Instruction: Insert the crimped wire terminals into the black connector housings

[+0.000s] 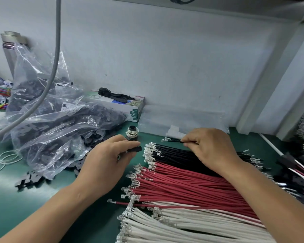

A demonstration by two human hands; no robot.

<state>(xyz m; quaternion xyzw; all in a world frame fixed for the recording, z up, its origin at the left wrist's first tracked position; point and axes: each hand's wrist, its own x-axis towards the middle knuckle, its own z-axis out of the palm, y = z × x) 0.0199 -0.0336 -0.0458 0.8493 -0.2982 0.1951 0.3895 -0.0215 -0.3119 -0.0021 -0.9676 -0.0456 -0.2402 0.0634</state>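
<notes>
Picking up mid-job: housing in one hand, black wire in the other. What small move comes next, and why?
Probably bring the black wire leftward so its metal tip lines up with the black housing. The right hand already pinches the wire, lifted off the pile; the left hand grips the housing, and a gap separates them.

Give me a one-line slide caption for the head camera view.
Left hand holds a black connector housing while the right hand pinches a black crimped wire above sorted wire bundles.
</notes>
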